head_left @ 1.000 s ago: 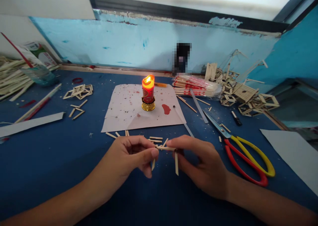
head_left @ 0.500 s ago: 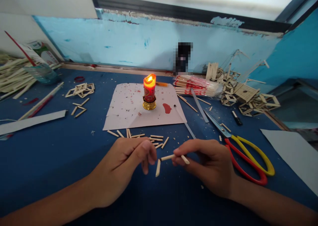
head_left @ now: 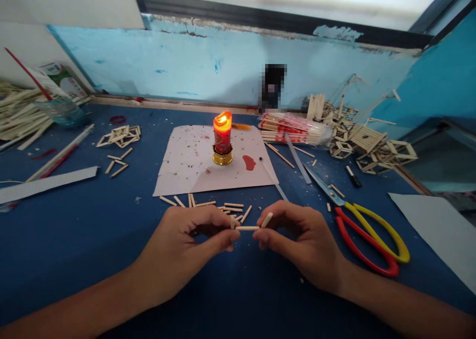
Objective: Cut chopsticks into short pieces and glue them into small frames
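Observation:
Between my two hands is a small joined piece of wooden sticks (head_left: 248,228), a crossbar with a short stick at each end. My left hand (head_left: 197,242) pinches its left end between thumb and fingers. At the other end, my right hand (head_left: 297,242) grips the joint, with a short stick pointing up beside the fingertips. Just beyond the hands, several loose cut sticks (head_left: 206,204) lie on the blue table (head_left: 122,259). Farther back, a lit red candle (head_left: 222,138) in a gold holder stands on a white sheet (head_left: 182,165) spotted with wax.
Scissors (head_left: 338,200) with red and yellow handles lie open at my right. Behind them are a bag of sticks (head_left: 293,129) and stick frames (head_left: 372,140). At left are small stick shapes (head_left: 119,136), a paper strip (head_left: 48,184) and a cup (head_left: 61,111).
My left hand has closed on the left end of the joined sticks, which my right hand alone held before. The piece has turned and now lies level between both hands.

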A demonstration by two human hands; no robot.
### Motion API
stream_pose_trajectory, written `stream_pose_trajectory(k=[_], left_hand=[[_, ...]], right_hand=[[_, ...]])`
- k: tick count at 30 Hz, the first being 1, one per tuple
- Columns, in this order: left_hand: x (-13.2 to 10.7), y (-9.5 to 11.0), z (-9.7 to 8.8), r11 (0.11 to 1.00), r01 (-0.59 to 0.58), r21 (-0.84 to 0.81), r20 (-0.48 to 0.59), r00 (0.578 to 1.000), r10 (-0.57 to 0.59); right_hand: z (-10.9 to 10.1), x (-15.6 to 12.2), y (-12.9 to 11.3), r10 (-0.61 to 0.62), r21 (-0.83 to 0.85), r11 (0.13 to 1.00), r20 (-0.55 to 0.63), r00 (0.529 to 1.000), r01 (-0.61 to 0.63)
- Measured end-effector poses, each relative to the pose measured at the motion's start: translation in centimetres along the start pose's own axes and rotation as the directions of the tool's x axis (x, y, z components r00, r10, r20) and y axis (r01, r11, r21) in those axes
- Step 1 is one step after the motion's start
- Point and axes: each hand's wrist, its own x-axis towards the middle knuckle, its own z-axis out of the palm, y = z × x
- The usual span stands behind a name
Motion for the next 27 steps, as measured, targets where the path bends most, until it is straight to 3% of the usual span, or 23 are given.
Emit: stream_pose_trajectory(k=[9, 15, 19, 22, 25, 27], left_hand=[[-0.3, -0.3, 0.2, 0.953, 0.136, -0.273, 0.061, 0.99, -0.124], [0.1, -0.5, 0.3, 0.935, 0.157, -0.317, 0.104, 0.986, -0.13], [0.2, -0.3, 0.0, 0.992, 0.08, -0.099, 0.085, 0.994, -0.072], [0.1, -0.4, -0.3, 0.991, -0.026, 0.13, 0.001, 1.0, 0.026], [0.2, -0.7, -0.8, 0.956, -0.088, 0.279, -0.114, 0.986, 0.123], [0.5, -0.7, -1.3, 0.929, -0.108, 0.355, -0.175, 0.968, 0.18]], right_hand=[[-0.1, -0.3, -0.1, -0.16, -0.229, 0.96, 0.03, 0.987, 0.163], [-0.2, -0.2, -0.1, -0.256, -0.316, 0.914, 0.035, 0.966, 0.254], [-0.2, -0.1, -0.2, -0.188, -0.272, 0.942, 0.061, 0.98, 0.198], [-0.1, -0.1, -0.3, -0.077, -0.151, 0.985, 0.045, 0.996, 0.083], [-0.3, 0.1, -0.3, 0.02, -0.006, 1.0, -0.069, 0.997, -0.021], [-1.0, 0.6, -0.3, 0.061, 0.002, 0.998, -0.17, 0.983, -0.062]])
